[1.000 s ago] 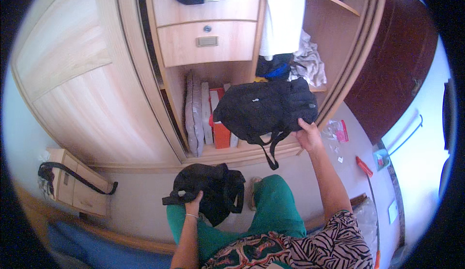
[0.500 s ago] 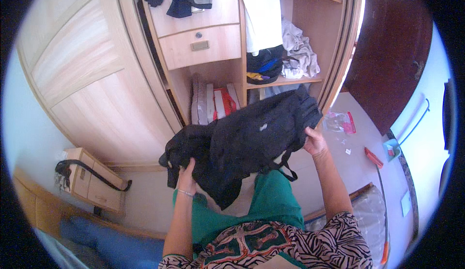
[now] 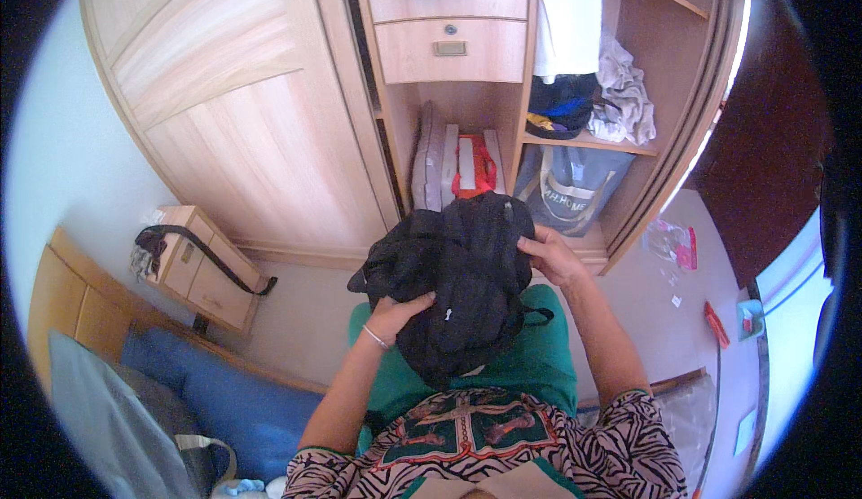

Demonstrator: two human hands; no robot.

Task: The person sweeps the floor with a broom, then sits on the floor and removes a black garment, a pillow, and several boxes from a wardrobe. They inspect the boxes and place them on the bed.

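A limp black backpack (image 3: pixel 453 297) is gathered in front of me, above my lap, with a small white mark on its fabric and a short strap loop hanging at its lower right. My left hand (image 3: pixel 395 317) grips its near left part, the thumb lying on top of the cloth. At the upper right edge, my right hand (image 3: pixel 552 255) pinches the fabric between thumb and fingers. The fingertips of both hands are partly hidden by the folds.
Ahead stands an open wardrobe with drawers (image 3: pixel 489 54), a grey tote bag (image 3: pixel 575 195), crumpled light clothes (image 3: pixel 624 95) and a red-and-white package (image 3: pixel 476 168). A bedside cabinet (image 3: pixel 202 265) bearing a black strap is at left, near blue bedding (image 3: pixel 242 400). Small litter (image 3: pixel 673 246) lies right.
The backpack, stretched out sideways before, is now folded into a shorter bundle. My hands have come closer together. The view has turned left, bringing the grey tote bag into fuller sight.
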